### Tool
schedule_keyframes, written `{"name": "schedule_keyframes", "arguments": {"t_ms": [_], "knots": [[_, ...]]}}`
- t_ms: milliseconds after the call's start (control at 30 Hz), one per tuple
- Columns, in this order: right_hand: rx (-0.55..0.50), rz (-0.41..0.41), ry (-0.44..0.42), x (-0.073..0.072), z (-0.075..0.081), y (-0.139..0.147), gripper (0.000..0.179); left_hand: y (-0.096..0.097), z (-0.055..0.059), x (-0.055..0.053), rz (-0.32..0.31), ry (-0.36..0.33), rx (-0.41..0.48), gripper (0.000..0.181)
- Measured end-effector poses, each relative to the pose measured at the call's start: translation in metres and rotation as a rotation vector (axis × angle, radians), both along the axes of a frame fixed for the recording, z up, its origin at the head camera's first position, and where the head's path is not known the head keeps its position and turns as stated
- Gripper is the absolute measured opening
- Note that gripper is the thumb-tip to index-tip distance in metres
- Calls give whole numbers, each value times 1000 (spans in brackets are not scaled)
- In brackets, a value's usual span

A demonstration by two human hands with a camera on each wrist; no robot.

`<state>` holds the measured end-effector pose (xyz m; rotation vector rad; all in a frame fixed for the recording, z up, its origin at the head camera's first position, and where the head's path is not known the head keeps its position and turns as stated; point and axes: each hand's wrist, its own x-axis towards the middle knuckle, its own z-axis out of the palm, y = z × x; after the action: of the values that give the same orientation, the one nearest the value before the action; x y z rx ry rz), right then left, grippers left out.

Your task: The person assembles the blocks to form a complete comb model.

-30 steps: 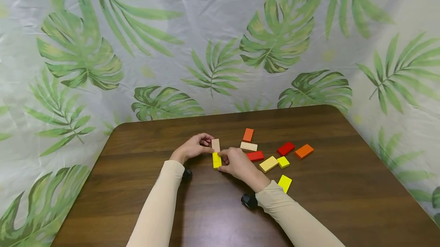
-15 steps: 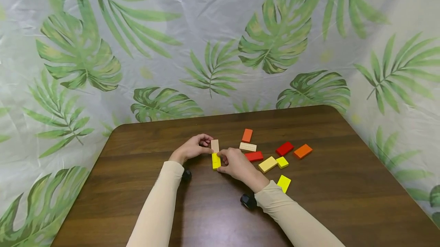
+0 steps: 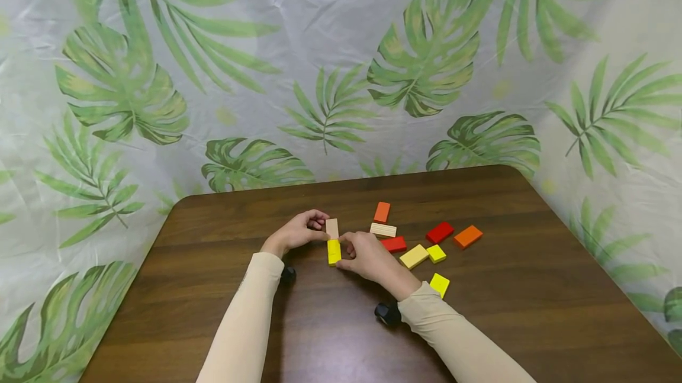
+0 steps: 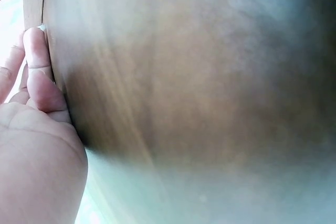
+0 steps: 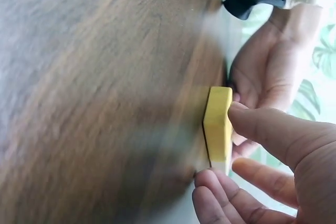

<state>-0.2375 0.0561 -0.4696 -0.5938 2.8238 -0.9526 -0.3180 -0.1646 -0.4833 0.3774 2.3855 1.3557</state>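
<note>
In the head view, a yellow block (image 3: 333, 254) lies end to end with a pale wooden block (image 3: 332, 228), forming a short row. My right hand (image 3: 367, 257) grips the yellow block from the right, thumb at its near end and index finger close to the join. The right wrist view has the same yellow block (image 5: 218, 124) between thumb and fingers. From the left, my left hand (image 3: 296, 234) holds the pale block, its thumb by the join and the other fingers bent near the far end. In the left wrist view the fingers (image 4: 39, 72) appear, but no block does.
Right of the hands lie loose blocks: orange (image 3: 382, 212), ribbed pale wood (image 3: 383, 229), red (image 3: 394, 244), tan (image 3: 414, 256), small yellow (image 3: 436, 253), another red (image 3: 440, 232), another orange (image 3: 468, 237). A yellow block (image 3: 439, 285) sits beside the right sleeve. Leaf-patterned cloth (image 3: 256, 75) hangs behind the table.
The head view has shifted slightly. Both hands keep their places on the yellow and pale blocks, and the loose blocks lie as before.
</note>
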Motion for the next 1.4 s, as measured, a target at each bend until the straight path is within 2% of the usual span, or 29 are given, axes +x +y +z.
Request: {"name": "schedule_keyframes", "arguments": {"t_ms": [267, 467, 667, 833, 1033, 1233, 1400], "knots": [[-24, -39, -39, 3, 10, 18, 44, 0, 2, 1, -4, -4, -20, 61], [-26, -63, -43, 3, 21, 37, 42, 0, 1, 1, -5, -2, -35, 62], [-39, -59, -34, 9, 27, 59, 40, 0, 1, 1, -9, 4, -30, 62], [-61, -58, -8, 18, 29, 80, 39, 0, 2, 2, -15, 18, -32, 61], [-87, -99, -19, 34, 28, 111, 39, 1, 4, 3, -15, 16, -27, 61], [-63, -117, -14, 50, 26, 141, 41, 1, 3, 3, -11, 14, -27, 60], [-55, -173, -27, 65, 27, 163, 47, 0, 2, 1, -14, 18, -31, 61]]}}
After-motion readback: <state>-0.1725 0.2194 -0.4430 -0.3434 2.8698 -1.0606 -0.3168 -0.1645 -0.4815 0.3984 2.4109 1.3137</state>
